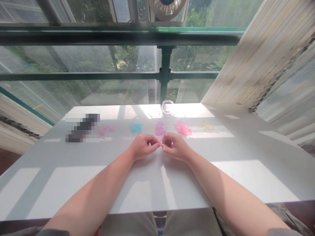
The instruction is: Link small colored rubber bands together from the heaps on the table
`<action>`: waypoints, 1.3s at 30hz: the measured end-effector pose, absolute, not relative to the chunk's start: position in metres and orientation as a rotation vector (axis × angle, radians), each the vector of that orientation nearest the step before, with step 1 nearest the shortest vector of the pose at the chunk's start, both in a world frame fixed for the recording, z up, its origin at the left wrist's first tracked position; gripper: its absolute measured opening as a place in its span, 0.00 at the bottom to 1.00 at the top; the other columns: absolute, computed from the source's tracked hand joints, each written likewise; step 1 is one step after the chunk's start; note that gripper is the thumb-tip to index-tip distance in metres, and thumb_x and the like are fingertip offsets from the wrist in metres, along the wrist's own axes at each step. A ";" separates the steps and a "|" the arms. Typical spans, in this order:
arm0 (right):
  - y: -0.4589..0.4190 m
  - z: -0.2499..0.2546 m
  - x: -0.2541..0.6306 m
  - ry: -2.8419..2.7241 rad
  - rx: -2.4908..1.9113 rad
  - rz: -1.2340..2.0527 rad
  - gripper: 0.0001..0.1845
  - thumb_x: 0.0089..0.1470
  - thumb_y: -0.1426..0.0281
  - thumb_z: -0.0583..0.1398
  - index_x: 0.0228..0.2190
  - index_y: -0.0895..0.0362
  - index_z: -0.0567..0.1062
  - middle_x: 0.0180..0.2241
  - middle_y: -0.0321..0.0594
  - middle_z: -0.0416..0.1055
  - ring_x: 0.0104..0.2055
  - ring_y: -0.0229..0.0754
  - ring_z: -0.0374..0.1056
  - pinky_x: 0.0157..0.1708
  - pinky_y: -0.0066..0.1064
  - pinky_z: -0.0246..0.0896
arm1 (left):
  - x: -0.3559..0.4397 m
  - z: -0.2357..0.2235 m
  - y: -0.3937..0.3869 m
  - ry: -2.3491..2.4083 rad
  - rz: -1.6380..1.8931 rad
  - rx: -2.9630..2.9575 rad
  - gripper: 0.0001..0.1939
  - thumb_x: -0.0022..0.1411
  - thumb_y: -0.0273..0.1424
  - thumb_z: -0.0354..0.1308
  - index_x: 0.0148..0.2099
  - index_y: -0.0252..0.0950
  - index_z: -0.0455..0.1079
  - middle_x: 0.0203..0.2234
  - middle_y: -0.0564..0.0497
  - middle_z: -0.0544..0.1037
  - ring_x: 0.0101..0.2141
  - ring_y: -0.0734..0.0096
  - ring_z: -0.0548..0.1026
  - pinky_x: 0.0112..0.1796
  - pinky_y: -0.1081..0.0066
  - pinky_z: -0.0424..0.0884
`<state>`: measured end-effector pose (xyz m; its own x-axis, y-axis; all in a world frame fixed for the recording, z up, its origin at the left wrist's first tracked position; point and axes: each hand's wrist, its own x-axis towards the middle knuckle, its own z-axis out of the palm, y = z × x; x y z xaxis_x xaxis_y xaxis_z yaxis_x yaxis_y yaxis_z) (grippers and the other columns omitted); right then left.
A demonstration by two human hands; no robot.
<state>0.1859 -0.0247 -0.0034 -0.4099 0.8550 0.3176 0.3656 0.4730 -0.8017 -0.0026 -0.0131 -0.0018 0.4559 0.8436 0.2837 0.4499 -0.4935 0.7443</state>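
Observation:
My left hand (145, 146) and my right hand (176, 146) meet at the fingertips over the middle of the white table. Each has thumb and forefinger pinched together. Whatever lies between the fingertips is too small to make out. Just beyond them lies a purple pile of small thin pieces (160, 128), partly hidden by my hands. To its left is a turquoise pile (136, 127), and farther left a looser pink pile (106, 130). On the right are a bright pink pile (183, 128) and a sparse yellow pile (205, 125).
A clear round container (167, 107) stands at the table's (152, 196) far edge. A blurred-out dark object (83, 127) lies at the left. Behind the table are a green window railing (123, 36), a fan (168, 8) and a curtain (236, 62) on the right.

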 end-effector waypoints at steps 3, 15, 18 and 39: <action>-0.025 -0.004 0.185 -1.985 -1.018 0.837 0.06 0.41 0.76 0.56 0.21 0.56 0.61 0.20 0.31 0.60 0.22 0.32 0.56 0.22 0.24 0.53 | -0.002 -0.002 -0.013 1.080 0.885 2.139 0.06 0.53 0.30 0.57 0.29 0.34 0.73 0.21 0.53 0.75 0.22 0.79 0.68 0.25 0.77 0.63; -0.027 0.000 0.186 -1.983 -1.032 0.822 0.08 0.39 0.79 0.54 0.20 0.56 0.58 0.19 0.30 0.57 0.22 0.32 0.54 0.22 0.25 0.51 | -0.005 -0.001 -0.007 1.207 1.000 2.131 0.05 0.54 0.30 0.54 0.28 0.34 0.69 0.21 0.54 0.73 0.22 0.78 0.66 0.25 0.77 0.62; -0.027 0.001 0.187 -1.950 -1.023 0.833 0.08 0.40 0.79 0.54 0.20 0.56 0.59 0.19 0.30 0.58 0.22 0.32 0.55 0.23 0.25 0.52 | -0.010 -0.001 -0.003 1.259 1.093 2.055 0.06 0.54 0.31 0.54 0.29 0.34 0.68 0.21 0.53 0.72 0.22 0.78 0.66 0.25 0.76 0.63; -0.026 0.000 0.188 -1.939 -0.994 0.900 0.05 0.42 0.76 0.56 0.22 0.57 0.63 0.20 0.32 0.61 0.23 0.33 0.57 0.23 0.26 0.53 | 0.000 0.003 -0.015 0.997 0.953 2.155 0.06 0.53 0.32 0.59 0.31 0.34 0.71 0.23 0.53 0.76 0.25 0.77 0.72 0.28 0.75 0.64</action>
<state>0.1876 -0.0257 0.0004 -0.4046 0.8620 0.3053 0.3231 0.4471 -0.8341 0.0001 -0.0154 0.0031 0.4672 0.8071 0.3610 0.3969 -0.5563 0.7301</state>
